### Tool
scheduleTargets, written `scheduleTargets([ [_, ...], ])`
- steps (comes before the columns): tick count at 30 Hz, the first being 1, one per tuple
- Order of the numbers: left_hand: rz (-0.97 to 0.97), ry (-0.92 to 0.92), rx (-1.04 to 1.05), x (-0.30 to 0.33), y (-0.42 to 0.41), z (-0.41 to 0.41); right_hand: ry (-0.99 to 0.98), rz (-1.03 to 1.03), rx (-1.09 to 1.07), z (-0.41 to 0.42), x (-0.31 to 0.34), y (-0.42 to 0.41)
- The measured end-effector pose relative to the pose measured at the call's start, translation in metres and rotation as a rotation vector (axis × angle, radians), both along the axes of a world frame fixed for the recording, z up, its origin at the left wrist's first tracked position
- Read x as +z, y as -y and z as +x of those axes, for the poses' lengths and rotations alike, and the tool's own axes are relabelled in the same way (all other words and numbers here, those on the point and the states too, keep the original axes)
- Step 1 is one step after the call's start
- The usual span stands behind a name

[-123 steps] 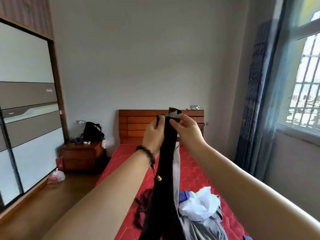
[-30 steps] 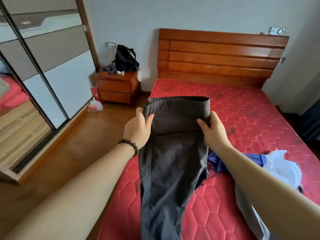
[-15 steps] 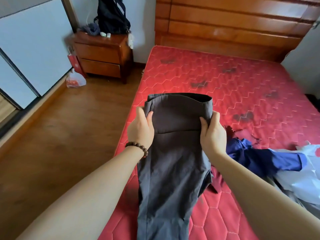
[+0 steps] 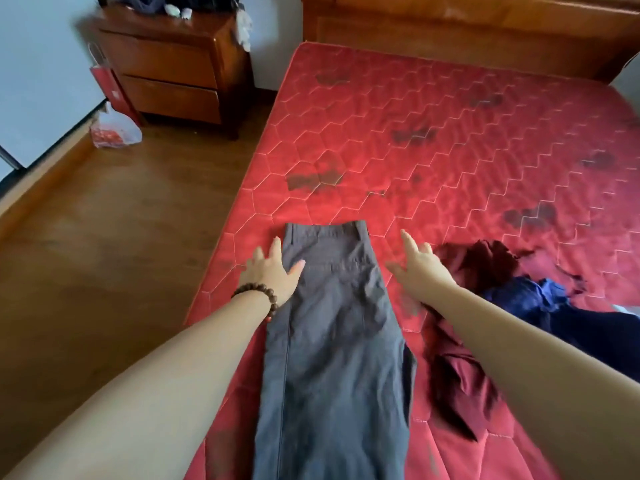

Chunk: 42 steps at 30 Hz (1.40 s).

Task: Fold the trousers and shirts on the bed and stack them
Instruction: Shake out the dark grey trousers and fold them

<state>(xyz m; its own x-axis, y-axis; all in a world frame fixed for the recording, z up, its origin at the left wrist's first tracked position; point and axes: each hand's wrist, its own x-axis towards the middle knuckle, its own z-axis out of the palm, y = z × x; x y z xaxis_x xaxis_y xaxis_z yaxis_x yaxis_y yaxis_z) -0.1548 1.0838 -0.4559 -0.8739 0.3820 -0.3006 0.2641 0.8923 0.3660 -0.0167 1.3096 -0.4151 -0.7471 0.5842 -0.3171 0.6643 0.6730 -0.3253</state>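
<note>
Dark grey trousers (image 4: 332, 327) lie flat lengthwise near the left edge of the red mattress (image 4: 433, 143), waistband pointing toward the headboard. My left hand (image 4: 272, 271), with a bead bracelet at the wrist, has its fingers spread at the trousers' left edge, thumb on the cloth. To the right of the waistband my right hand (image 4: 420, 268) has its fingers spread and holds nothing. A maroon garment (image 4: 464, 386) lies crumpled under my right forearm, and a dark blue garment (image 4: 540, 306) sits further right.
A wooden nightstand (image 4: 173, 71) stands left of the bed, with a red paper bag (image 4: 110, 84) and a plastic bag (image 4: 114, 129) on the wooden floor (image 4: 104, 237) beside it. The wooden headboard (image 4: 467, 32) closes the far end.
Both hands were gripping the trousers' waistband in the air. The trousers now lie flat on the mattress, and both hands have let go and spread their fingers. The view has tilted downward.
</note>
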Motion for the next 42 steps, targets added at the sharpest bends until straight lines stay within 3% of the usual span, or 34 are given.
scheduleTargets([
  [4, -0.057, 0.072, -0.022, -0.057, 0.002, 0.023, 0.044, -0.074, 0.006, 0.015, -0.064, 0.014],
  [8, -0.067, -0.073, 0.05, -0.086, 0.005, 0.041, 0.09, 0.027, -0.052, 0.026, -0.111, 0.035],
  [14, 0.21, -0.047, -0.071, -0.098, 0.017, 0.041, -0.025, 0.059, 0.063, 0.033, -0.138, 0.054],
  [19, 0.337, -0.276, -0.078, -0.089, 0.009, 0.03, -0.247, 0.165, 0.018, 0.02, -0.126, 0.046],
  [21, 0.235, -0.324, -0.053, -0.086, 0.0, 0.019, -0.209, 0.213, 0.014, 0.006, -0.118, 0.039],
  [24, -0.084, -0.341, -0.021, -0.092, -0.002, 0.018, 0.073, 0.366, 0.055, 0.005, -0.119, 0.036],
  [25, -0.086, -0.376, -0.045, -0.093, -0.002, 0.025, 0.063, 0.4, 0.072, 0.008, -0.119, 0.041],
  [27, 0.051, -0.454, -0.177, -0.097, -0.003, 0.05, -0.138, 0.4, 0.163, 0.016, -0.123, 0.066],
  [29, 0.124, -0.429, -0.368, -0.107, -0.006, 0.084, -0.26, 0.314, 0.308, 0.025, -0.133, 0.101],
  [32, -0.019, -0.339, -0.472, -0.124, 0.001, 0.117, -0.133, 0.229, 0.371, 0.042, -0.152, 0.132],
  [36, -0.049, -0.351, -0.405, -0.123, 0.033, 0.123, -0.033, 0.355, 0.236, 0.075, -0.159, 0.124],
  [42, -0.082, -0.331, -0.414, -0.119, 0.076, 0.182, -0.041, 0.282, 0.323, 0.13, -0.152, 0.171],
])
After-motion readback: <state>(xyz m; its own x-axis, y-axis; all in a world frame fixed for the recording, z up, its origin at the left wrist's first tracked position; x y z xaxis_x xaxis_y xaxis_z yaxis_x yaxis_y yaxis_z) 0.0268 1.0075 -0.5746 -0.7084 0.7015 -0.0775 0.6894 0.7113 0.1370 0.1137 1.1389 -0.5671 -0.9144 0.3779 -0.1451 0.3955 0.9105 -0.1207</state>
